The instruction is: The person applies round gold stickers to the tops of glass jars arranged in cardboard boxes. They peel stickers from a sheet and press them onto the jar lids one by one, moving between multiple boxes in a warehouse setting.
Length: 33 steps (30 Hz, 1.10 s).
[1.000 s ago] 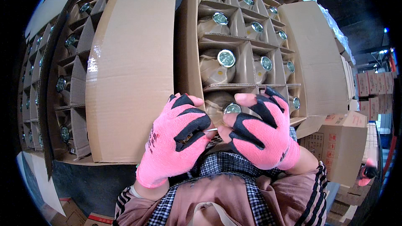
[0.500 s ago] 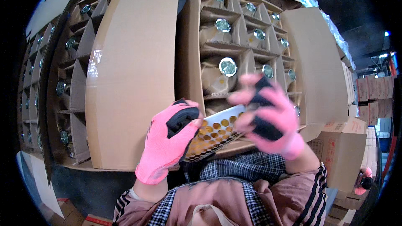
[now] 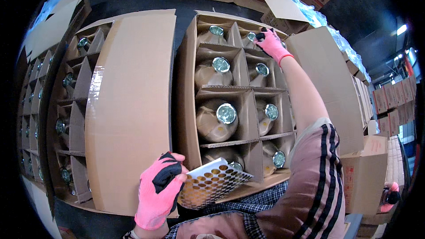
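Note:
My left hand (image 3: 159, 188), in a pink glove with black patches, is closed on the edge of a white sheet of round gold stickers (image 3: 212, 181). The sheet is tilted over the near edge of an open cardboard box (image 3: 188, 75). Cardboard dividers part the box into cells, each with a clear round-bellied glass bottle (image 3: 217, 121). Small yellow dots show on some of them. Stretched to the far right of the box, my right hand (image 3: 271, 45) has its fingers bent beside the mouth of a far glass bottle (image 3: 251, 36). Its fingertips are partly hidden.
A large cardboard flap (image 3: 133, 106) rises to the left, beside another divided box of bottles (image 3: 66, 126). The right flap (image 3: 325, 75) stands folded out past my right arm. Stacked cartons (image 3: 394, 102) stand at the far right, with another person's gloved hand (image 3: 390, 197) below.
My right hand has left the sticker sheet and reached forward to a far bottle. My left hand still holds the sheet, now lower in view. The view has shifted, showing more beyond the box.

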Each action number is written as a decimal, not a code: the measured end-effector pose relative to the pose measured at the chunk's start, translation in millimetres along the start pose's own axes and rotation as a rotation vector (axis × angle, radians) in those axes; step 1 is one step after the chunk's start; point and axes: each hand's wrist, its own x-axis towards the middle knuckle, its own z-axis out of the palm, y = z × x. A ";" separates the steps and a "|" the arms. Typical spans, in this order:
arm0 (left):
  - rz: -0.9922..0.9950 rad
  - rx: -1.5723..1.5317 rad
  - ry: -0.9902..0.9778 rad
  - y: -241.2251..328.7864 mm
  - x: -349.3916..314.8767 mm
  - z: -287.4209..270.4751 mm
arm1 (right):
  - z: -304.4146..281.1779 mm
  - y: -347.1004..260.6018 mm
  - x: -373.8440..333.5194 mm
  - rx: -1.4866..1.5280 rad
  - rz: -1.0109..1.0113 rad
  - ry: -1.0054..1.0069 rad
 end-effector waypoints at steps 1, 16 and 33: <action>0.019 -0.001 -0.017 -0.7 1.6 0.7 | 10.8 5.7 8.4 -0.051 -0.007 0.004; 0.132 0.116 0.024 1.0 5.2 -1.7 | 29.3 -22.0 43.1 -0.443 -0.223 -0.345; 0.214 0.057 -0.016 -8.4 0.9 -9.2 | -121.8 -162.3 -144.6 1.041 -0.100 0.062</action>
